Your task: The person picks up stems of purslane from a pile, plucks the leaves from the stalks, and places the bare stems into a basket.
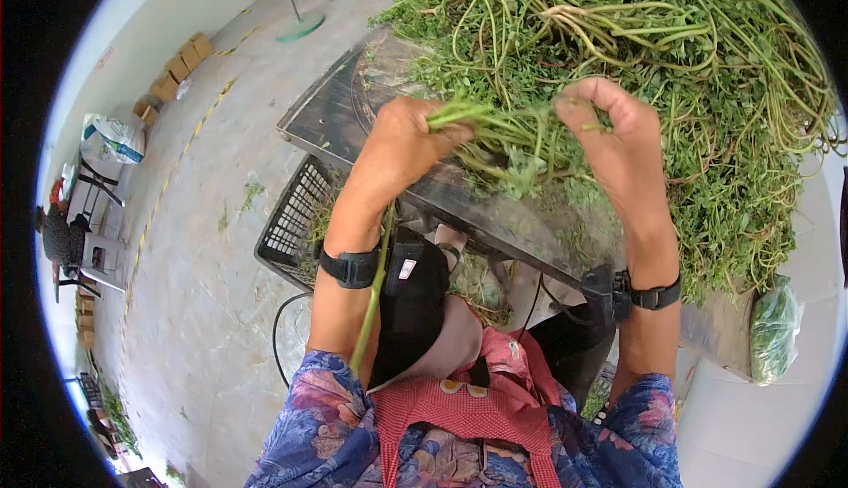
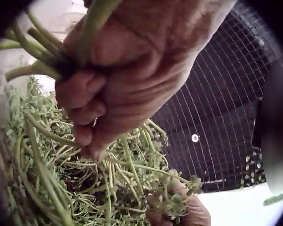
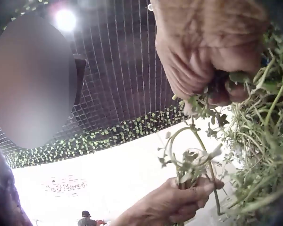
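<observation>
In the head view, a crate (image 1: pixel 287 225) sits at nine o'clock. Just before twelve, the left hand (image 1: pixel 403 145) clasps a bunch of stems (image 1: pixel 461 114), likely light and bendy, best held by the thick ends. At two, the right hand (image 1: pixel 616 137) pinches a leafy sprig (image 3: pixel 199 102), probably easily bruised; beyond, from one to three, spreads the pile of greens (image 1: pixel 649 55).

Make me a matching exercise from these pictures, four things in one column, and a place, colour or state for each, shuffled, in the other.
Things:
1. left hand
2. crate
3. apron
4. heap of greens

Descriptions:
A. red
B. piled on the table
C. gripping a bunch of stems
D. lower than the tabletop

Pairs: 1-C, 2-D, 3-A, 4-B
</observation>
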Available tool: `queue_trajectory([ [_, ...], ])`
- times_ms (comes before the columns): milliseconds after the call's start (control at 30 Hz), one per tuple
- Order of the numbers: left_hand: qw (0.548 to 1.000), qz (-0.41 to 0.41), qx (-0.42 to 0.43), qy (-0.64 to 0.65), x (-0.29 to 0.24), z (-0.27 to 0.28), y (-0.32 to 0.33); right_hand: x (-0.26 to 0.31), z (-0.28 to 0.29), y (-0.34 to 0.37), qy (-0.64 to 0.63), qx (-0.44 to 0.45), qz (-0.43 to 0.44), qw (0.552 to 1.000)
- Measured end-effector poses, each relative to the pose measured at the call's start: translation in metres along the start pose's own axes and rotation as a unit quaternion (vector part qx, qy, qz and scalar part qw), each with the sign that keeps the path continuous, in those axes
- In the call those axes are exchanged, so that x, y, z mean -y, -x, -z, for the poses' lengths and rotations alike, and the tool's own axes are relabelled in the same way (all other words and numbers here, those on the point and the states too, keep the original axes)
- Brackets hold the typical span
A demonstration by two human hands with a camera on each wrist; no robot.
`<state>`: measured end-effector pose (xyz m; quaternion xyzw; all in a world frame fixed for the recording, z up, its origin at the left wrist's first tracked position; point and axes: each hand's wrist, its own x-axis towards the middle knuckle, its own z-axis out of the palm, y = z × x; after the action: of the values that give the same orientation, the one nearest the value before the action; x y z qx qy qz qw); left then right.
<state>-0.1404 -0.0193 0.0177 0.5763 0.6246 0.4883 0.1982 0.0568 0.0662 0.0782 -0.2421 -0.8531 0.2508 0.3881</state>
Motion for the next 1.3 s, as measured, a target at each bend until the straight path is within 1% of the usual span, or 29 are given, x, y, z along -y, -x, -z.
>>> queue_trajectory([
  [33, 0.999, 0.03, -0.028, 0.019, 0.005, 0.006, -0.004, 0.003, -0.006, -0.005, -0.069, -0.04, -0.044, 0.996],
  [67, 0.999, 0.029, -0.03, 0.017, 0.008, 0.013, -0.007, 0.004, -0.011, -0.009, -0.137, -0.077, -0.088, 0.984],
  [100, 0.993, 0.051, -0.08, 0.075, 0.011, 0.018, -0.01, -0.007, -0.016, -0.014, -0.118, -0.116, -0.016, 0.986],
  [133, 0.98, 0.072, -0.13, 0.132, 0.011, 0.025, -0.013, -0.009, -0.024, -0.012, -0.119, -0.114, -0.012, 0.986],
  [200, 0.982, 0.064, -0.148, 0.102, 0.014, 0.037, -0.019, -0.005, -0.043, -0.003, 0.005, -0.087, 0.015, 0.996],
  [267, 0.955, 0.114, -0.085, 0.262, 0.01, 0.046, -0.022, -0.002, -0.07, 0.003, 0.147, 0.013, 0.053, 0.988],
  [300, 0.941, 0.09, -0.107, 0.308, 0.008, 0.043, -0.026, -0.003, -0.079, 0.004, 0.146, 0.011, 0.054, 0.988],
  [367, 0.937, 0.09, -0.112, 0.317, 0.008, 0.043, -0.031, -0.01, -0.094, 0.003, 0.284, 0.126, 0.009, 0.95],
  [400, 0.933, 0.092, -0.117, 0.328, 0.01, 0.044, -0.034, -0.014, -0.097, 0.001, 0.284, 0.126, 0.012, 0.951],
  [433, 0.933, 0.09, -0.119, 0.327, 0.018, 0.046, -0.038, -0.019, -0.099, -0.002, 0.312, 0.139, 0.003, 0.94],
  [467, 0.922, 0.091, -0.141, 0.35, 0.027, 0.049, -0.043, -0.024, -0.1, -0.003, 0.341, 0.152, -0.007, 0.928],
  [500, 0.909, 0.091, -0.162, 0.372, 0.035, 0.056, -0.049, -0.028, -0.1, 0.0, 0.341, 0.15, -0.006, 0.928],
  [533, 0.91, 0.09, -0.161, 0.372, 0.041, 0.072, -0.056, -0.032, -0.101, 0.004, 0.365, 0.19, -0.017, 0.911],
  [567, 0.888, 0.075, -0.202, 0.407, 0.049, 0.092, -0.062, -0.035, -0.1, 0.008, 0.389, 0.229, -0.026, 0.892],
  [600, 0.862, 0.057, -0.243, 0.442, 0.052, 0.105, -0.066, -0.038, -0.099, 0.007, 0.392, 0.227, -0.023, 0.891],
  [667, 0.86, 0.063, -0.228, 0.452, 0.027, 0.108, -0.057, -0.039, -0.098, 0.002, 0.347, 0.235, -0.023, 0.908],
  [700, 0.879, 0.074, -0.18, 0.436, 0.004, 0.095, -0.048, -0.037, -0.095, 0.0, 0.344, 0.229, -0.022, 0.91],
  [733, 0.894, 0.082, -0.132, 0.42, -0.015, 0.082, -0.041, -0.034, -0.089, -0.004, 0.207, 0.145, -0.002, 0.967],
  [767, 0.892, 0.08, -0.093, 0.434, -0.025, 0.072, -0.035, -0.031, -0.08, -0.008, 0.067, 0.058, 0.021, 0.996],
  [800, 0.888, 0.08, -0.055, 0.45, -0.033, 0.061, -0.03, -0.026, -0.067, -0.009, 0.014, -0.001, 0.005, 1.0],
  [867, 0.889, 0.091, -0.032, 0.448, -0.046, 0.037, -0.022, -0.019, -0.036, -0.002, -0.073, -0.097, -0.027, 0.992],
  [967, 0.891, 0.097, 0.022, 0.444, -0.058, 0.006, -0.015, 0.005, 0.016, 0.017, 0.004, -0.215, 0.004, 0.977],
  [1000, 0.891, 0.092, 0.044, 0.442, -0.062, -0.003, -0.014, 0.013, 0.028, 0.026, 0.01, -0.221, 0.002, 0.975],
  [1067, 0.887, 0.093, 0.064, 0.447, -0.068, -0.022, -0.012, 0.025, 0.047, 0.044, 0.047, -0.278, 0.037, 0.959],
  [1100, 0.884, 0.093, 0.069, 0.454, -0.072, -0.032, -0.011, 0.028, 0.054, 0.053, 0.053, -0.282, 0.033, 0.957],
  [1167, 0.88, 0.098, 0.075, 0.459, -0.081, -0.051, -0.007, 0.03, 0.067, 0.069, 0.049, -0.261, -0.022, 0.964],
  [1200, 0.879, 0.099, 0.085, 0.46, -0.083, -0.059, -0.005, 0.029, 0.072, 0.075, 0.054, -0.268, -0.028, 0.962],
  [1267, 0.881, 0.101, 0.092, 0.453, -0.082, -0.074, -0.004, 0.028, 0.081, 0.08, 0.186, -0.252, 0.016, 0.95],
  [1300, 0.879, 0.099, 0.101, 0.456, -0.083, -0.081, -0.002, 0.026, 0.081, 0.082, 0.207, -0.231, 0.071, 0.948],
])
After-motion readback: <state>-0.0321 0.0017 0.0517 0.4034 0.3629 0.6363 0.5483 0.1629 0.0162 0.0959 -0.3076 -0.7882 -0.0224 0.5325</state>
